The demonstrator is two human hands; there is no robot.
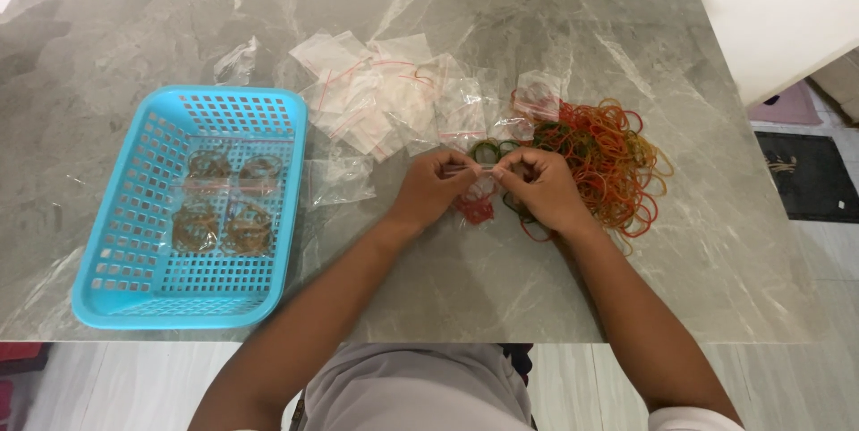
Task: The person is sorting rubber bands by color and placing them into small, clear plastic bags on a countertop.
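Note:
My left hand (432, 186) and my right hand (539, 187) pinch the two ends of the top edge of a small clear zip bag (478, 194) holding red rubber bands, just above the grey marble table (555, 288). A loose heap of red, orange and green rubber bands (608, 155) lies right beside my right hand. Several empty clear zip bags with red seal strips (385, 95) are spread behind my hands.
A light blue perforated plastic basket (121, 243) sits at the left, with several filled bags of rubber bands (224, 203) inside. One more clear bag (338, 180) lies between the basket and my left hand. The table's near edge runs just below my forearms.

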